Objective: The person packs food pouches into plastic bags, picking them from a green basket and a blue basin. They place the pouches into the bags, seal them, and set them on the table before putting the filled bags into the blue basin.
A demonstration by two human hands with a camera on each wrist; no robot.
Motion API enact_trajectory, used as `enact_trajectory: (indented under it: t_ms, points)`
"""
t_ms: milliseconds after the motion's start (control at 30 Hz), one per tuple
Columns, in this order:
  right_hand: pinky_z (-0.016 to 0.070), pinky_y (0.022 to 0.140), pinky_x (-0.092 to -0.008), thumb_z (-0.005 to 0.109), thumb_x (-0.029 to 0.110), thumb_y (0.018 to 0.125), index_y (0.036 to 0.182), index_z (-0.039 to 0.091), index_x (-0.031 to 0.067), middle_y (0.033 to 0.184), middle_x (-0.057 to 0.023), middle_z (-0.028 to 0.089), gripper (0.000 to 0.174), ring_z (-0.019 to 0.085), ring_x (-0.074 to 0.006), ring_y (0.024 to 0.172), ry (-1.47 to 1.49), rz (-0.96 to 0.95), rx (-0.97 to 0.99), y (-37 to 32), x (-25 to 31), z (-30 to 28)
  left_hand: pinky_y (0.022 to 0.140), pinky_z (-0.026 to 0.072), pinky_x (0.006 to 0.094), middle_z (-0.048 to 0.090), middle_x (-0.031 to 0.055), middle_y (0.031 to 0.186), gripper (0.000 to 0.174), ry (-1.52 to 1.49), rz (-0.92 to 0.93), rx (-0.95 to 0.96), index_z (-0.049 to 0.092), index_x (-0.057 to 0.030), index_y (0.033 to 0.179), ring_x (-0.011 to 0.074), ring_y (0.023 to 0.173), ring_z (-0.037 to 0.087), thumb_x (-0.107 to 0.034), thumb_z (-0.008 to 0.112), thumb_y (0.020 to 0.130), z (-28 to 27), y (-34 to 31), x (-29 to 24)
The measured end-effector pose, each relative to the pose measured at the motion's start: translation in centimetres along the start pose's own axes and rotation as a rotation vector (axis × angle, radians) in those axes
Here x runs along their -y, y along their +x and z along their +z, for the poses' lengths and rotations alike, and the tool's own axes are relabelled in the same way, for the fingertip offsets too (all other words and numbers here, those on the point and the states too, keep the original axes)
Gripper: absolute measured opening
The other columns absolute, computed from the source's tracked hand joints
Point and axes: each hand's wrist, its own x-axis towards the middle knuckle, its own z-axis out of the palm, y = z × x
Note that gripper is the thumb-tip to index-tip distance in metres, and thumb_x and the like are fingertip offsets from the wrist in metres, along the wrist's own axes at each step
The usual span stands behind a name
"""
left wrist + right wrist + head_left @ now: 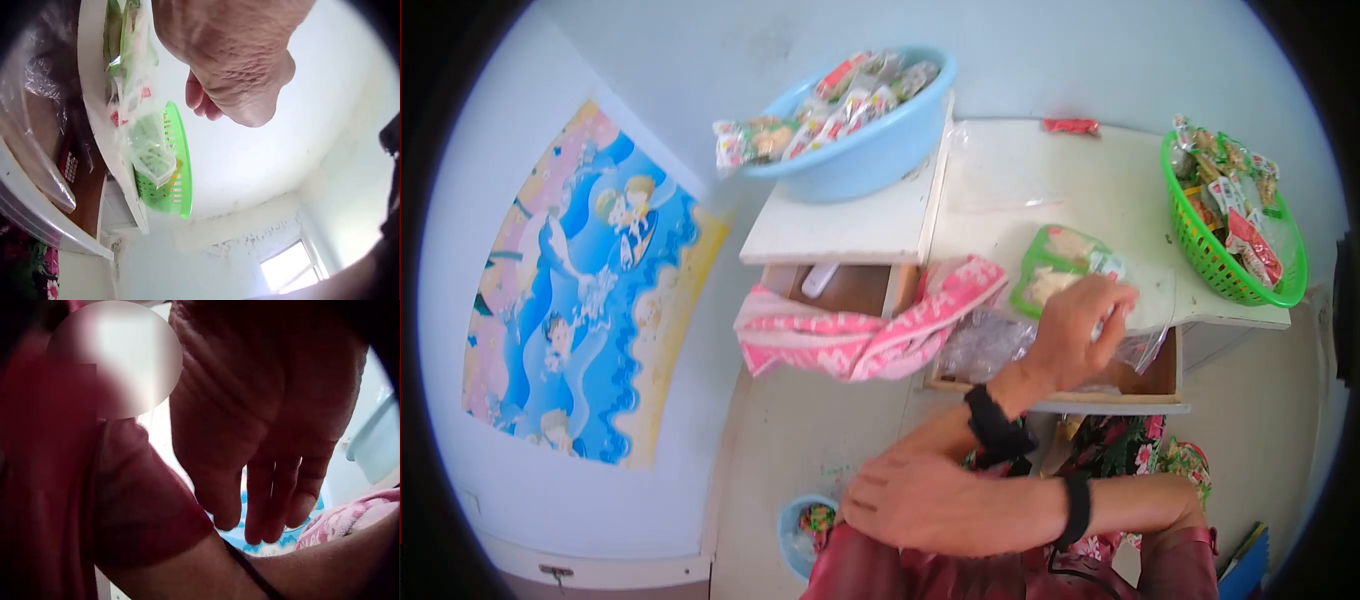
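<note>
My left hand is above the front edge of the white table, its fingers loosely curled, with nothing visible in its grasp. In the left wrist view, that hand stands apart from a clear plastic bag hanging at the table edge. Just beyond the hand lies a green tray pack of pale food. Across my left forearm, near the elbow, rests my right hand. Its fingers look straight in the right wrist view, close over the arm.
A light blue basin heaped with wrapped snacks stands at the back left. On the right is a green basket of similar packs. A pink towel drapes over one drawer; crumpled clear plastic fills part of another open drawer.
</note>
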Motion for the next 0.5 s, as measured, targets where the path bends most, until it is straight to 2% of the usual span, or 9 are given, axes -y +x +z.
enact_trajectory:
  t_ms: [67, 167, 267, 367, 467, 500]
  points:
    - [0.0546, 0.088, -0.0385, 0.069, 0.007, 0.085, 0.107, 0.066, -0.0006, 0.105, -0.0089, 0.067, 0.024, 0.064, -0.0223, 0.105, -0.097, 0.016, 0.121, -0.5, -0.1, 3.7, 0.067, 0.0521, 0.0335, 0.074, 0.0106, 0.095, 0.017, -0.045, 0.004, -0.026, 0.069, -0.0015, 0.11, 0.0232, 0.074, 0.067, 0.003, 0.065, 0.094, -0.1, -0.8, -0.8]
    - [0.0527, 0.088, -0.0326, 0.068, 0.008, 0.087, 0.111, 0.065, 0.0017, 0.108, -0.0084, 0.065, 0.025, 0.064, -0.026, 0.108, -0.032, 0.096, 0.183, 0.0, 0.3, 3.2, 0.068, 0.053, 0.0334, 0.074, 0.011, 0.095, 0.019, -0.069, -0.015, -0.018, 0.069, -0.0014, 0.11, 0.0233, 0.075, 0.067, 0.005, 0.066, 0.093, -0.6, -2.1, -1.1]
    - [0.0514, 0.078, -0.0534, 0.077, 0.027, 0.079, 0.092, 0.07, 0.0061, 0.084, -0.0225, 0.068, 0.026, 0.069, -0.0363, 0.083, 0.193, 0.005, -0.044, -1.1, -2.2, 7.9, 0.071, 0.0551, 0.0319, 0.075, 0.0126, 0.096, 0.018, -0.065, -0.056, 0.023, 0.069, -0.0004, 0.11, 0.0224, 0.079, 0.069, 0.006, 0.066, 0.094, -1.7, -2.7, -1.6]
    - [0.0518, 0.07, -0.0465, 0.071, 0.018, 0.082, 0.091, 0.068, 0.0003, 0.081, -0.0232, 0.065, 0.02, 0.067, -0.039, 0.079, 0.268, -0.051, -0.004, 0.4, -1.8, 6.7, 0.073, 0.0568, 0.0302, 0.075, 0.0143, 0.098, 0.016, -0.087, -0.097, 0.058, 0.069, 0.0014, 0.111, 0.0207, 0.084, 0.071, 0.005, 0.065, 0.096, -2.1, -2.8, -2.7]
    - [0.0523, 0.068, -0.0418, 0.071, 0.018, 0.086, 0.094, 0.068, -0.0022, 0.081, -0.0197, 0.069, 0.022, 0.068, -0.0354, 0.078, 0.534, -0.069, 0.002, 2.9, -1.8, 5.6, 0.074, 0.0577, 0.0297, 0.076, 0.0151, 0.099, 0.016, -0.108, -0.168, 0.169, 0.068, 0.0023, 0.113, 0.0193, 0.085, 0.072, 0.005, 0.064, 0.098, -3.1, -1.9, -4.6]
    - [0.0527, 0.068, -0.0418, 0.072, 0.02, 0.087, 0.096, 0.069, -0.0022, 0.083, -0.0186, 0.07, 0.025, 0.068, -0.0342, 0.079, 0.751, -0.067, -0.008, 3.7, -1.5, 5.8, 0.074, 0.0579, 0.0297, 0.076, 0.0152, 0.1, 0.016, -0.114, -0.198, 0.217, 0.068, 0.0023, 0.113, 0.0189, 0.085, 0.072, 0.005, 0.064, 0.098, -3.6, -1.6, -5.4]
